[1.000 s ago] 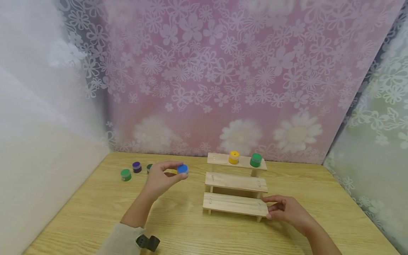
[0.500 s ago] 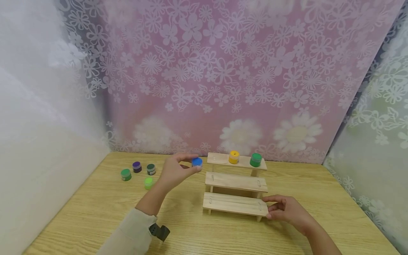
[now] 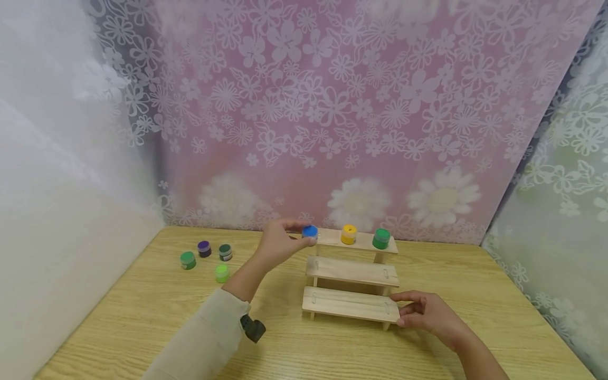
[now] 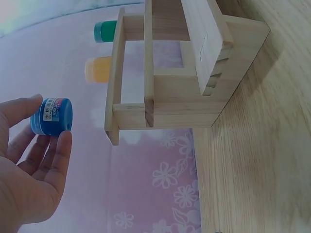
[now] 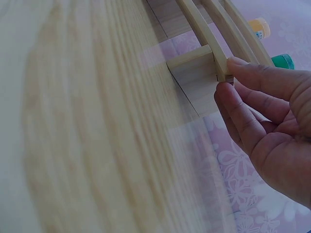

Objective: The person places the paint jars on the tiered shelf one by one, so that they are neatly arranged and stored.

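My left hand (image 3: 280, 245) pinches a small blue paint jar (image 4: 52, 116) between thumb and fingers. In the head view the jar overlaps the left end of the top shelf; the left wrist view shows it apart from the wood. The three-tier wooden stand (image 3: 351, 271) carries a yellow paint jar (image 3: 349, 235) and a green paint jar (image 3: 381, 239) on its top tier. At the stand's lower right, my right hand (image 3: 429, 316) grips the end of the bottom shelf (image 5: 221, 65), thumb and fingertips on its edge.
On the table's left side stand a green jar (image 3: 188, 260), a purple jar (image 3: 204, 249), a dark green jar (image 3: 225, 252) and a lime green jar (image 3: 221, 273). A floral curtain (image 3: 294, 116) hangs behind the wooden table (image 3: 142, 316).
My left hand has carried the blue paint jar rightward and farther back, from beside the stand to its top shelf's left end. The right hand has stayed on the bottom shelf.
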The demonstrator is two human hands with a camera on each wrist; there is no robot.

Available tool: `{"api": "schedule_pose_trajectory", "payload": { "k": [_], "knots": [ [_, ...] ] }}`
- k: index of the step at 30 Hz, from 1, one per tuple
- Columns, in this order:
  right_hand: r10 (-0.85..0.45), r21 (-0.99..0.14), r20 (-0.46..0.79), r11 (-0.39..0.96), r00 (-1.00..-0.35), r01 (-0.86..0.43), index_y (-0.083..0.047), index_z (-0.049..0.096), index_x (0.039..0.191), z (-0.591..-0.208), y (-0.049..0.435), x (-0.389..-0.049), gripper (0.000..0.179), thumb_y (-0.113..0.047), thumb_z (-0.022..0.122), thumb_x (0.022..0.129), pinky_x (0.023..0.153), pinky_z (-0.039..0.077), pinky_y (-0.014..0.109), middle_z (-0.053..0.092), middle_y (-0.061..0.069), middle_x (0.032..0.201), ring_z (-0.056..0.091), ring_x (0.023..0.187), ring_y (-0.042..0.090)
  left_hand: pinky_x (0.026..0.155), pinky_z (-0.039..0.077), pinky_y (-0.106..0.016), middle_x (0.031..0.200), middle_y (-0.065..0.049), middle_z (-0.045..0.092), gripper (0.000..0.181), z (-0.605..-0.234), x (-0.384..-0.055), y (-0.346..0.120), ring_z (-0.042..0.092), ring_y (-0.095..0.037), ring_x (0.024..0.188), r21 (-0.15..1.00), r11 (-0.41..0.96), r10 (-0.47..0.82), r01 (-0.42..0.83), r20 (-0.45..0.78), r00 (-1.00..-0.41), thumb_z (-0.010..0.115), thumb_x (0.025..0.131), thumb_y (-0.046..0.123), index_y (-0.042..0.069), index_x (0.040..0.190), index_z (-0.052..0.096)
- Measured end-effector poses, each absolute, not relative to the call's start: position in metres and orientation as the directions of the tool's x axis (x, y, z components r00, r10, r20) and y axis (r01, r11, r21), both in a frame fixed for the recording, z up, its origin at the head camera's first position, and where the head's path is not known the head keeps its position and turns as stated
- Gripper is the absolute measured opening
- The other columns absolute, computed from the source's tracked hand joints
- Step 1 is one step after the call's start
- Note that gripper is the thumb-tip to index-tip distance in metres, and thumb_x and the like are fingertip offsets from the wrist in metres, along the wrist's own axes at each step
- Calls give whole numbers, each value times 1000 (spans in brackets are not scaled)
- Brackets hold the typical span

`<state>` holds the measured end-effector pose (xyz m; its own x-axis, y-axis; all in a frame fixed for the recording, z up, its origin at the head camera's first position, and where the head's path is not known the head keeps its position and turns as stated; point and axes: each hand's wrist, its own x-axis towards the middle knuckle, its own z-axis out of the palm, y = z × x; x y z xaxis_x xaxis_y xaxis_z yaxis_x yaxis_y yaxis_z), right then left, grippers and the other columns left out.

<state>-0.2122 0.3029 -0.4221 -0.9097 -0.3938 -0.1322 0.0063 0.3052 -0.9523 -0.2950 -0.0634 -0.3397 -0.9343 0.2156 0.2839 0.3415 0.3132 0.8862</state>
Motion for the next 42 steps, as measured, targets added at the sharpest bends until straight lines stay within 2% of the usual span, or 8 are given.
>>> {"api": "schedule_pose_trajectory", "payload": {
  "k": [11,20,26,32,36,42],
  "knots": [
    [-385,-948,-131,317,-914,2,13,46,136,-423,303,-214,63,-13,75,87,80,57,34,65,15,106,62,97,22,74,58,-29,109,-3,68,35,-333,-317,-45,66,-17,99,902,311,244,299,228,-943,81,82,22,15,115,73],
    [-386,-948,-133,318,-913,4,13,46,136,-423,302,-214,63,-14,75,87,80,57,35,65,14,105,62,96,22,72,57,-26,97,-3,71,27,-336,-328,-34,66,-21,99,869,346,262,354,273,-926,79,84,15,9,110,75],
    [-382,-948,-139,319,-914,10,13,47,136,-423,301,-213,61,-12,74,87,79,56,33,66,13,105,63,95,21,72,57,-26,98,-8,71,27,-343,-334,-31,68,-18,92,863,361,264,354,270,-926,79,84,12,6,110,74],
    [-386,-950,-138,311,-912,12,13,46,137,-422,302,-212,62,-12,74,88,80,56,33,66,13,105,63,95,21,74,57,-26,99,-6,70,28,-347,-335,-31,68,-18,94,848,372,272,377,289,-918,78,84,13,6,111,74],
    [-386,-949,-147,315,-911,19,13,45,138,-423,303,-213,62,-13,73,89,81,56,34,65,13,105,62,96,21,75,57,-27,105,-7,70,33,-350,-334,-34,68,-20,98,865,338,266,372,291,-919,78,84,12,7,116,72],
    [-389,-949,-140,314,-910,11,14,45,137,-423,303,-214,63,-14,74,88,81,57,35,65,14,105,63,96,22,79,57,-29,125,-9,63,33,-355,-331,-44,66,-21,103,891,272,238,362,303,-923,77,85,12,13,118,72]
  ]
}}
